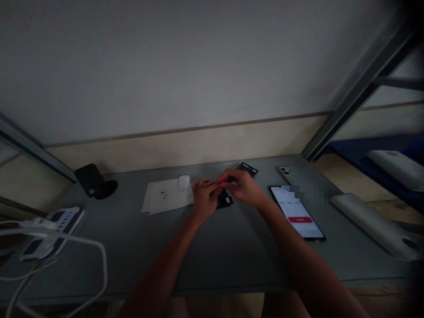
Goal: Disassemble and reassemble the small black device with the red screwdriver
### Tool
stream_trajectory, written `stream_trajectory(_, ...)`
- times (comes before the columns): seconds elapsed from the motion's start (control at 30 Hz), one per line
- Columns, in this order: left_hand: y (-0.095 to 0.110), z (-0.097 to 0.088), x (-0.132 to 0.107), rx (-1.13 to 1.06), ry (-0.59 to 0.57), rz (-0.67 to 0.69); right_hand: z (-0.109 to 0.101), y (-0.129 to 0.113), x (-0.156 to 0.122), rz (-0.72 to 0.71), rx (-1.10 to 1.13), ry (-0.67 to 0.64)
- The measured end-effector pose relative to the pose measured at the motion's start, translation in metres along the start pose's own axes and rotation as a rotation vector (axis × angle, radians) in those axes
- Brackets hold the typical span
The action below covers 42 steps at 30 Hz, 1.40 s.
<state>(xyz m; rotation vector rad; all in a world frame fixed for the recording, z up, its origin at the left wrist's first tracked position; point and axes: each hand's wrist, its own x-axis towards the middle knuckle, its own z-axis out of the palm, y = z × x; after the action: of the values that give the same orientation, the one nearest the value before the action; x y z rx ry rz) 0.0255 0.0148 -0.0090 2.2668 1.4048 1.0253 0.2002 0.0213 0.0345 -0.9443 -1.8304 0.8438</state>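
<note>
My left hand (203,198) and my right hand (241,185) meet over the middle of the grey table (212,247). Both have their fingers pinched together around a small item with a reddish tip, too small to name. Under the hands lies a small black part (225,200). Just left of my left hand a white sheet of paper (167,196) holds tiny dark specks (163,194) and a small white case (183,181). Behind my right hand lies a small black card (247,169).
A lit phone (298,213) lies right of my right hand, another phone (289,173) behind it face down. A long pale device (374,223) sits at the far right. A black stand (94,181) is back left; a power strip (49,232) with white cables (66,265) is at the left edge.
</note>
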Motion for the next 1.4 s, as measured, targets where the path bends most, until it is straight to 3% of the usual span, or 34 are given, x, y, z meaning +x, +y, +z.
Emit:
stream_trajectory(0.33,0.004,-0.004,0.0,-0.026,-0.01,-0.016,0.002,-0.004,-0.001,0.004,-0.073,0.033)
stream_trajectory(0.43,0.009,-0.013,-0.001,0.009,-0.004,-0.01,0.005,-0.001,0.002,0.009,0.033,0.075)
stream_trajectory(0.57,0.016,-0.036,-0.017,0.172,-0.059,0.063,-0.013,0.013,0.006,0.028,0.345,0.361)
stream_trajectory(0.63,0.017,-0.044,-0.034,0.261,-0.108,0.083,-0.031,0.025,0.003,0.053,0.238,0.452)
stream_trajectory(0.7,0.017,-0.048,-0.058,0.324,-0.15,0.075,-0.049,0.036,-0.005,0.133,-0.209,0.315)
stream_trajectory(0.73,0.017,-0.049,-0.071,0.347,-0.169,0.065,-0.055,0.041,-0.011,0.153,-0.293,0.245)
stream_trajectory(0.83,0.019,-0.049,-0.104,0.362,-0.18,0.031,-0.067,0.049,-0.03,0.2,-0.418,0.039)
stream_trajectory(0.93,0.024,-0.052,-0.122,0.307,-0.17,0.023,-0.072,0.044,-0.043,0.233,-0.494,-0.134)
stream_trajectory(1.07,0.027,-0.058,-0.123,0.259,-0.132,-0.008,-0.083,0.027,-0.037,0.22,-0.474,-0.334)
stream_trajectory(1.2,0.024,-0.06,-0.12,0.204,-0.142,-0.035,-0.092,0.019,-0.015,0.239,-0.414,-0.45)
stream_trajectory(1.3,0.024,-0.061,-0.121,0.149,-0.138,-0.043,-0.089,0.024,0.003,0.262,-0.422,-0.477)
stream_trajectory(1.4,0.028,-0.063,-0.121,0.112,-0.131,-0.057,-0.081,0.03,0.011,0.256,-0.479,-0.42)
